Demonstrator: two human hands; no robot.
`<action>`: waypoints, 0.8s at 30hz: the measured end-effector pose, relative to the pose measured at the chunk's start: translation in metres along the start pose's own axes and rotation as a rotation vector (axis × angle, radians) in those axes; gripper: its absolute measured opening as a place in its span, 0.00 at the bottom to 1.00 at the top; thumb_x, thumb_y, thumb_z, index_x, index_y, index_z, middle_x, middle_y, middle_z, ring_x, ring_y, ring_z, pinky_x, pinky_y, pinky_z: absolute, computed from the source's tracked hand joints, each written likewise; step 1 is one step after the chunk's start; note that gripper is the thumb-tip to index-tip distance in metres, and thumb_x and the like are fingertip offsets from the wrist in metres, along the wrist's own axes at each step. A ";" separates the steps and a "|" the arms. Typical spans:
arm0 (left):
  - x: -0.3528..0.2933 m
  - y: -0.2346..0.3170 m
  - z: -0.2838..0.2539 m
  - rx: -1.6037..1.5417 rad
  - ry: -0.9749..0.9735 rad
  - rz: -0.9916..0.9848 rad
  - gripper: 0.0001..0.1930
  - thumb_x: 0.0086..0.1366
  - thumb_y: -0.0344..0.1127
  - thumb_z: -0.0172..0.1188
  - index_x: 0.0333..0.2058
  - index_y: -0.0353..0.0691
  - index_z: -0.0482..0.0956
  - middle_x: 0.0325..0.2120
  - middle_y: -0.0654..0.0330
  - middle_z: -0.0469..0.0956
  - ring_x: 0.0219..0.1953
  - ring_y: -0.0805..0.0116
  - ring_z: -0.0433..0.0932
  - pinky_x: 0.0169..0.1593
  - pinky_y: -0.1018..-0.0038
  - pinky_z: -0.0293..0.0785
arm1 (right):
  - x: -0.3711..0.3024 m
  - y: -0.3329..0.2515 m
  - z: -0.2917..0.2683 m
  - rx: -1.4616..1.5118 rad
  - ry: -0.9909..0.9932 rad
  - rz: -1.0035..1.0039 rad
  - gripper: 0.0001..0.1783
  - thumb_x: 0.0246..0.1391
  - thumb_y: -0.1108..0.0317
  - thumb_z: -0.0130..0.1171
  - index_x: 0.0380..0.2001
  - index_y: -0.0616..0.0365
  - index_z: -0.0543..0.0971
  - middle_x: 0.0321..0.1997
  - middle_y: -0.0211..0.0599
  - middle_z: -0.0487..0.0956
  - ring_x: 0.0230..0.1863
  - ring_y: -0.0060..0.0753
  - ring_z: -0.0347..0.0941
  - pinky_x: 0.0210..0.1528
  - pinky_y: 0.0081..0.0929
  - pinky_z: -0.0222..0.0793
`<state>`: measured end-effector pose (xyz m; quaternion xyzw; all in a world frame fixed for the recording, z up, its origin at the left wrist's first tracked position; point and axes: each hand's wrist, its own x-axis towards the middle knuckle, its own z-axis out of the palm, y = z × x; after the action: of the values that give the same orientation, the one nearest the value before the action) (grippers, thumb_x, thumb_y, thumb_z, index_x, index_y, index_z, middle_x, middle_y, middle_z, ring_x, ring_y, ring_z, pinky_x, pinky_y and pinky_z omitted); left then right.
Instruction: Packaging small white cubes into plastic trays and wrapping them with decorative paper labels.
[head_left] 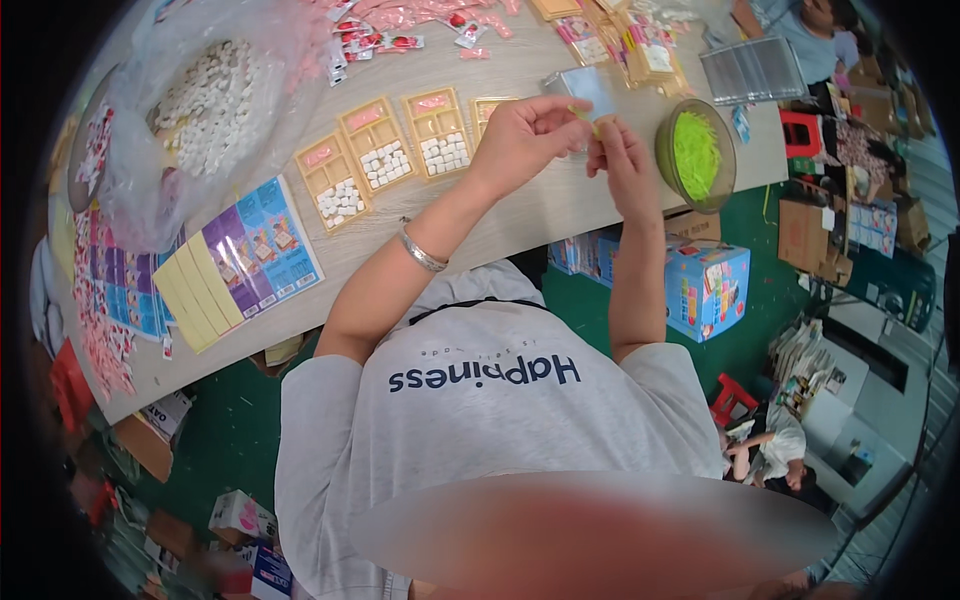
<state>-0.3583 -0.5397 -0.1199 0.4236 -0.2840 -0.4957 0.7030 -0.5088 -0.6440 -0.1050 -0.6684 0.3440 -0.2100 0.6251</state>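
Observation:
Above the table, my left hand (540, 135) and my right hand (622, 160) are close together, both with pinched fingers. Between the fingertips shows a small yellow-green piece (598, 128); its exact kind is too small to make out. Right of my right hand stands a see-through bowl (665, 150) full of bright green thin pieces (697, 155). Left of my left hand, yellowish compartment trays (378, 140) hold small white pieces (385, 163) and pink packets (318, 155). Another tray (485, 110) is partly hidden behind my left hand. A pale blue box (580, 88) lies just beyond my hands.
A clear plastic bag (215, 105) of white pieces sits at the left, near printed card sheets (250, 245). Pink packets (420, 15) and red-and-white sachets (370, 42) lie at the back. Clear plastic trays (753, 70) stand far right. Blue cartons (708, 285) are on the floor.

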 end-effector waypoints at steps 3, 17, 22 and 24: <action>-0.004 -0.007 -0.016 0.033 0.116 -0.034 0.11 0.67 0.33 0.64 0.45 0.37 0.85 0.28 0.66 0.82 0.30 0.82 0.77 0.34 0.83 0.73 | 0.002 0.013 0.030 -0.002 -0.054 -0.059 0.15 0.73 0.59 0.45 0.35 0.56 0.74 0.24 0.23 0.69 0.25 0.13 0.64 0.28 0.16 0.64; -0.082 0.007 -0.108 0.150 0.425 -0.023 0.06 0.63 0.33 0.68 0.35 0.37 0.86 0.27 0.64 0.84 0.29 0.81 0.79 0.33 0.84 0.73 | 0.008 0.031 0.092 -0.409 0.128 -0.484 0.07 0.61 0.78 0.59 0.40 0.62 0.84 0.33 0.34 0.85 0.33 0.21 0.83 0.32 0.18 0.74; -0.115 0.020 -0.216 0.576 0.806 0.070 0.06 0.63 0.34 0.66 0.34 0.39 0.85 0.25 0.62 0.84 0.29 0.75 0.83 0.32 0.80 0.75 | 0.042 0.058 -0.129 -1.248 0.907 -0.451 0.10 0.58 0.61 0.64 0.32 0.55 0.86 0.30 0.39 0.82 0.32 0.42 0.78 0.33 0.39 0.73; -0.117 0.026 -0.226 1.002 0.872 -0.163 0.07 0.61 0.39 0.67 0.34 0.44 0.87 0.25 0.63 0.84 0.31 0.68 0.83 0.37 0.70 0.76 | 0.037 0.084 -0.202 -1.465 1.068 -0.121 0.15 0.57 0.52 0.63 0.30 0.51 0.88 0.31 0.42 0.82 0.33 0.47 0.79 0.34 0.42 0.74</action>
<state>-0.2016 -0.3554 -0.2033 0.8805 -0.1370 -0.1388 0.4321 -0.6439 -0.8086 -0.1665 -0.7292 0.5997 -0.2532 -0.2110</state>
